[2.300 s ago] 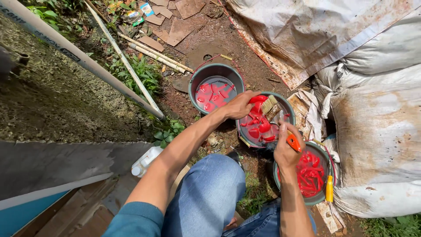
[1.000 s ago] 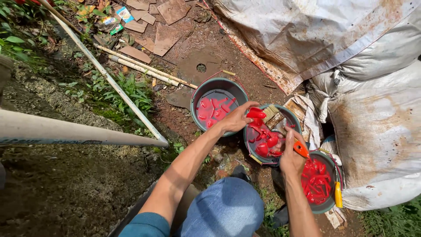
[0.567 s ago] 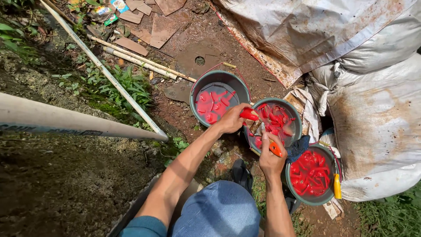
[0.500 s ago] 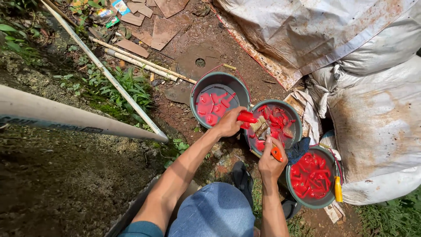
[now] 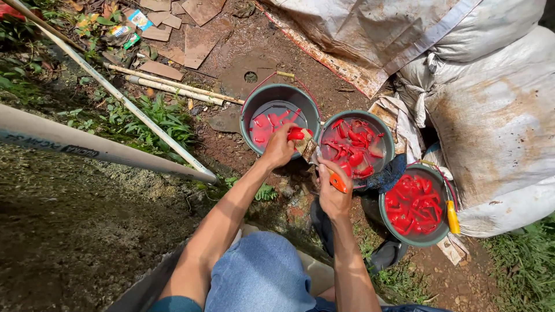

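My left hand (image 5: 280,149) holds a small red plastic piece (image 5: 296,134) at the rim of the far grey bucket (image 5: 256,99), which holds water and a few red pieces. My right hand (image 5: 332,192) grips a paintbrush (image 5: 322,164) by its orange handle, the bristles touching the red piece. The middle bucket (image 5: 388,140) and the near bucket (image 5: 435,237) are full of several red pieces. A second brush with a yellow handle (image 5: 452,218) lies on the near bucket's rim.
White sacks (image 5: 497,115) and a dirty tarp (image 5: 370,34) are piled on the right. A thick pipe (image 5: 87,147) and thinner poles (image 5: 127,107) cross the left. A dark cloth (image 5: 386,176) lies between the buckets. Broken tiles (image 5: 199,43) and weeds are on the muddy ground.
My left hand lifted a red piece out of the middle bucket and moved left toward the far bucket. My right hand followed with the brush, now against the piece.
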